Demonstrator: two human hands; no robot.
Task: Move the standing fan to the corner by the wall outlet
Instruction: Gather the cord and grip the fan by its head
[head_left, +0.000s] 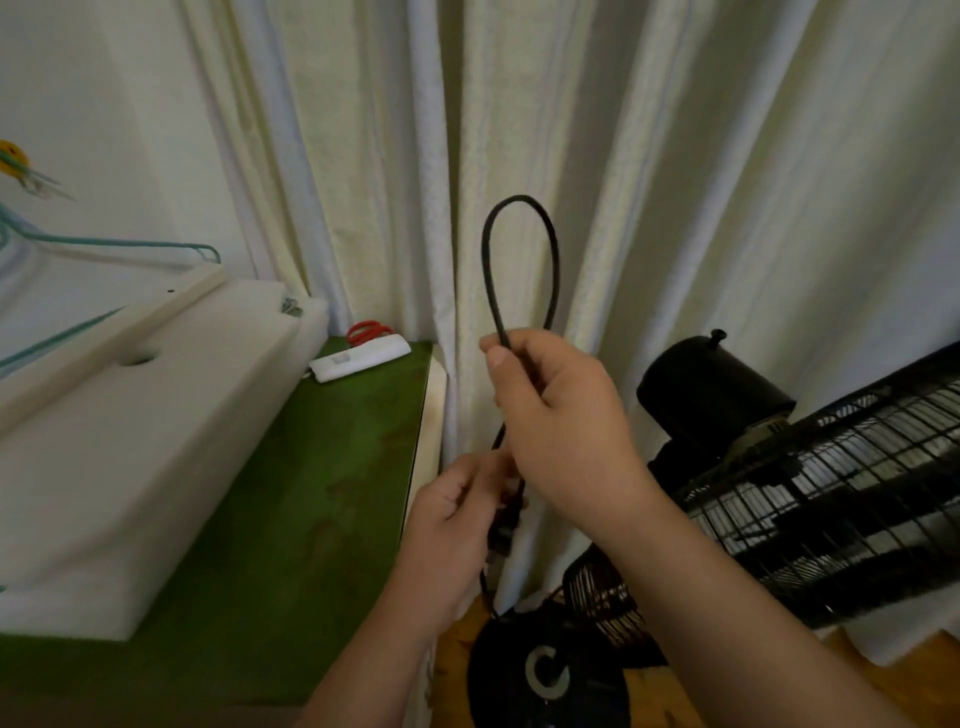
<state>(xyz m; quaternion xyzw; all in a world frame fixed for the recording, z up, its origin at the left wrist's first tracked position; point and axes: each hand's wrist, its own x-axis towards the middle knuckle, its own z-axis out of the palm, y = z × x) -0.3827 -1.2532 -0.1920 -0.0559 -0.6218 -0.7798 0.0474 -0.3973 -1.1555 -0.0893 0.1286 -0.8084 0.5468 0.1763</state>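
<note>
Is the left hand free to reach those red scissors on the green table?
Probably not yet: the left hand grips the black cord. The path to the red scissors over the green table looks clear.

Matt black wire fan grille (852, 483), pale cloth curtain (363, 156) (softly folded), wood floor (452, 665).

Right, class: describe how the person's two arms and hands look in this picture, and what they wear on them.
Both forearms are bare as far as the frame shows: no sleeves in view. The left hand and right hand wear no gloves, and no rings, watch or bracelets are visible. The right thumbnail is short and unpainted.
</note>
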